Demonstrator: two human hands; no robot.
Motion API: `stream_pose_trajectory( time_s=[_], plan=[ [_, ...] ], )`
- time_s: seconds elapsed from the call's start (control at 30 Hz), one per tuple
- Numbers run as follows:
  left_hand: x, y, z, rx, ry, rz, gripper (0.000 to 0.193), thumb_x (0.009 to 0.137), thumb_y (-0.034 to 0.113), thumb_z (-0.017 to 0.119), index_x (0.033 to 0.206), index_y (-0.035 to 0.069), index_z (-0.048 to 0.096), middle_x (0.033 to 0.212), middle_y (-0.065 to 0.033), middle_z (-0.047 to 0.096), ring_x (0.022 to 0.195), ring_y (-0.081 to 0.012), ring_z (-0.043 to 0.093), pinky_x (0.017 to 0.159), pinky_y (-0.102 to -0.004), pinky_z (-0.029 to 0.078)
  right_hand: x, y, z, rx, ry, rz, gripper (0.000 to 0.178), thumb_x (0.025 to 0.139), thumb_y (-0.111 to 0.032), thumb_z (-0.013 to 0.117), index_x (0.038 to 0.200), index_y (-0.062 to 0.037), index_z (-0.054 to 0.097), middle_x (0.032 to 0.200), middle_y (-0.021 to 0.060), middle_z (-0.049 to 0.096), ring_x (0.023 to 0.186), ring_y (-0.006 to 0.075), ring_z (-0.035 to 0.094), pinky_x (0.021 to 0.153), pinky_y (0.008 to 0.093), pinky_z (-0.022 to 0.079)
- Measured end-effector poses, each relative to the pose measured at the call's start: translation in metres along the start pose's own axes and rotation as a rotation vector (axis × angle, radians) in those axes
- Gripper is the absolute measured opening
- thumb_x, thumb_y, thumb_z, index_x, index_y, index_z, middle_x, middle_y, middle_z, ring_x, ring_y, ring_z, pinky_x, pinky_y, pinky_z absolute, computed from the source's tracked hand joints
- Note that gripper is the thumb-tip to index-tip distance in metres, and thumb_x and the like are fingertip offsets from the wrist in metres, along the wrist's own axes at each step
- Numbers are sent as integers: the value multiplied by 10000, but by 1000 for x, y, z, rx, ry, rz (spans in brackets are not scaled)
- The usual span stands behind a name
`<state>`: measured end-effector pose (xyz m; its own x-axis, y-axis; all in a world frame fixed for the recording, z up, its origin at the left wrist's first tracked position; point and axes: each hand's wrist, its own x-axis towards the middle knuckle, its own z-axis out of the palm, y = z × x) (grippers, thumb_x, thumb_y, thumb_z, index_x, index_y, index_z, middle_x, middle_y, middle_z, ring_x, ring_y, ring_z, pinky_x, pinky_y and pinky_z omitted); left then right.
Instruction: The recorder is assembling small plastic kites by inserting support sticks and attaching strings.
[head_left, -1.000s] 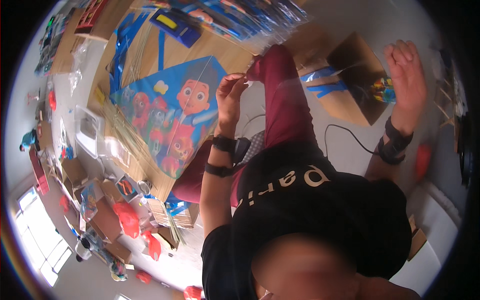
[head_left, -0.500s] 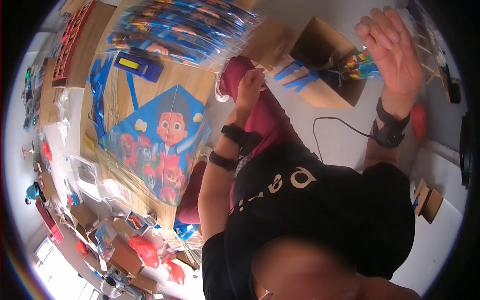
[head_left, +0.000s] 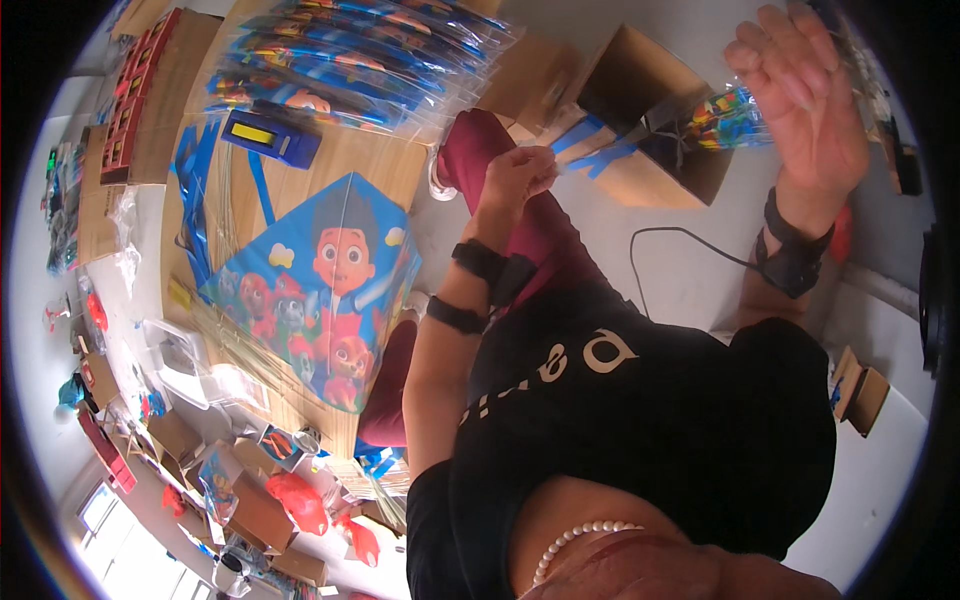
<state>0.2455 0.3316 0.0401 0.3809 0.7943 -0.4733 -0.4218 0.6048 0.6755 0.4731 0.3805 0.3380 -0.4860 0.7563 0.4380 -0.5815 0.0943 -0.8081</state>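
My left hand (head_left: pixel 523 178) is closed, its fingertips pinched at the near end of long blue strips (head_left: pixel 600 158); exactly what they grip is too small to make out. Clear film shows around the strips and runs right to a colourful bagged kite (head_left: pixel 722 120). My right hand (head_left: pixel 800 105), raised at the upper right, has its fingers bent together at the kite's far end; the contact is partly hidden. On the table lies a kite (head_left: pixel 340 285) with a printed cartoon character and animals, face up and spread out, with neither hand touching it.
A pile of bagged kites (head_left: pixel 350 60) covers the table's far end. Beside it are a blue and yellow box-like tool (head_left: pixel 270 138), blue ribbons (head_left: pixel 193 200) and thin sticks (head_left: pixel 240 345). An open cardboard box (head_left: pixel 690 180) stands on the floor beyond my knees. A black cable (head_left: pixel 690 236) runs to my right wrist.
My left hand has moved right, up to the blue strips, with its fingertips now closed together. My right hand has shifted slightly right and the bagged kite a little with it.
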Motion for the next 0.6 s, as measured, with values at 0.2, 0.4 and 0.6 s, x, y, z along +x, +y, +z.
stream_pose_trajectory(
  time_s=[0.2, 0.4, 0.6],
  plan=[
    [-6, 4, -9, -109, 43, 27, 313, 905, 54, 680, 1177, -78, 599, 988, -103, 667, 885, -188, 681, 832, -302, 583, 0, 5, -4, 40, -12, -10, 123, 1041, -248, 543, 1036, -147, 473, 857, -52, 487, 790, 93, 532, 976, 373, 459],
    [-5, 1, -13, -183, 101, 71, 347, 897, 29, 675, 1209, -77, 567, 1016, -109, 662, 919, -199, 678, 841, -305, 578, 1, 1, 11, -32, 14, -39, 116, 1020, -206, 591, 1020, -115, 520, 830, -47, 520, 769, 86, 556, 888, 338, 489],
    [-20, 0, -29, -386, 110, 407, 339, 924, 7, 644, 1248, -42, 557, 1090, -117, 649, 968, -221, 651, 895, -320, 527, -18, -24, -8, 36, -20, 87, 275, 950, -176, 585, 1155, -39, 463, 920, -14, 414, 873, 120, 403, 968, 354, 287]
  ],
)
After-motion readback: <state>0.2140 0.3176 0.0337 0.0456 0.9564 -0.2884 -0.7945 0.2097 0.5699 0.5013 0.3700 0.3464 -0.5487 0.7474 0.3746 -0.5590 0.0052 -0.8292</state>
